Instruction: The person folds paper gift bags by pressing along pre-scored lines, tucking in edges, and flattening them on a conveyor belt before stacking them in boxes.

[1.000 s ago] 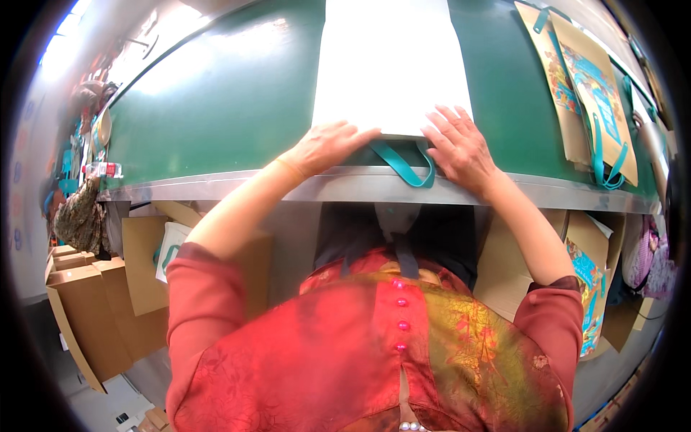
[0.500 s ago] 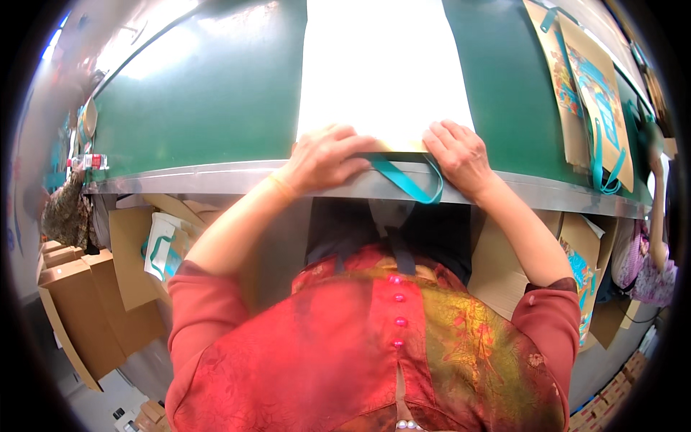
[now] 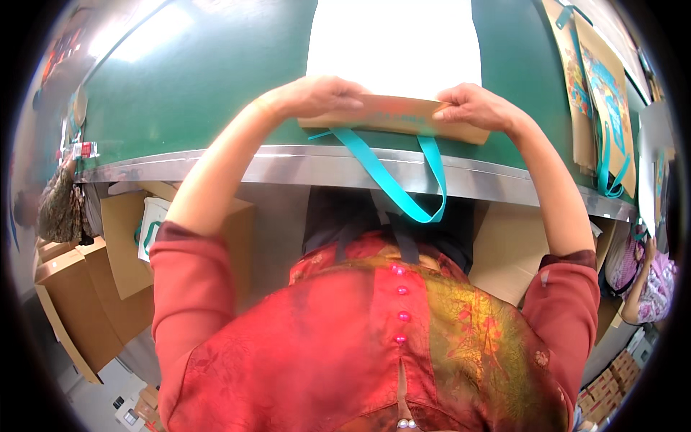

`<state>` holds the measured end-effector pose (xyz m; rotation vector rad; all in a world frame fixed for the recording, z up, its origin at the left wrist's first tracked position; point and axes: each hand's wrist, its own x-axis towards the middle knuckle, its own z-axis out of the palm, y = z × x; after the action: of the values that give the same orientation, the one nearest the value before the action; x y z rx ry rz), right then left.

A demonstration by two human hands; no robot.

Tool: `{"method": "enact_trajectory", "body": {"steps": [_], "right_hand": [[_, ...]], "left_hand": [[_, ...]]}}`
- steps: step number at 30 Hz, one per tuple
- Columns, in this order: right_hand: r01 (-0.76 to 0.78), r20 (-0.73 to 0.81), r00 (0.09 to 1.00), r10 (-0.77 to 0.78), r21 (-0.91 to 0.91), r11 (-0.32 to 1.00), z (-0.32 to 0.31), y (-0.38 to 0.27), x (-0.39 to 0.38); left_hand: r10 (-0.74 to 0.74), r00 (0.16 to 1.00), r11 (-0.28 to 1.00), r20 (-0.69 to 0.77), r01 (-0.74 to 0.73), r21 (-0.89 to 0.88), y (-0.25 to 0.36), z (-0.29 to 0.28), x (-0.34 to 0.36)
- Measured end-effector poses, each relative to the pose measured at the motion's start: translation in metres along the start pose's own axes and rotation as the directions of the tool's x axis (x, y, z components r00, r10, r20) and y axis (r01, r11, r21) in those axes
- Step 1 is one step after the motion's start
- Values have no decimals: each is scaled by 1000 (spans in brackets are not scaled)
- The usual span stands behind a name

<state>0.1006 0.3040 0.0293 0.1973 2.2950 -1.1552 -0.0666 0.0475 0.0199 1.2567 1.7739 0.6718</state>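
Note:
A large white paper sheet or bag panel (image 3: 392, 43) lies flat on the green tabletop in front of me. Along its near end runs a brown paper flap (image 3: 410, 119) with faint printing, and a teal ribbon handle (image 3: 381, 180) loops from it over the table's metal edge. My left hand (image 3: 317, 96) is closed on the flap's left part, fingers curled at its upper edge. Its right part is pinched between the thumb and fingers of my right hand (image 3: 475, 108). Whether the white panel and flap are one piece cannot be told.
Brown paper bags (image 3: 604, 93) with colourful prints and teal handles lie at the table's right. Under the table stand open cardboard boxes (image 3: 86, 302), one holding a white bag (image 3: 152, 216). Another person's arm (image 3: 637, 288) shows at the far right.
Both hands have moved away from me, up from the table's near edge. The brown flap now shows between them, and more of the teal handle hangs in view.

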Motion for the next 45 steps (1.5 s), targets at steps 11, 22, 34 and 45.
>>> {"method": "enact_trajectory", "body": {"steps": [11, 22, 34, 45], "right_hand": [[147, -270, 746, -609, -825, 546, 24, 7, 1], [-8, -509, 646, -569, -749, 662, 49, 32, 14], [57, -515, 651, -558, -700, 712, 48, 42, 29], [-20, -417, 796, -438, -742, 670, 71, 18, 41]], "left_hand": [[-33, 914, 959, -405, 143, 244, -5, 20, -2], [198, 797, 814, -570, 190, 549, -11, 43, 11], [245, 922, 623, -299, 86, 777, -23, 56, 24], [240, 929, 683, -281, 45, 729, -20, 54, 21]]}}
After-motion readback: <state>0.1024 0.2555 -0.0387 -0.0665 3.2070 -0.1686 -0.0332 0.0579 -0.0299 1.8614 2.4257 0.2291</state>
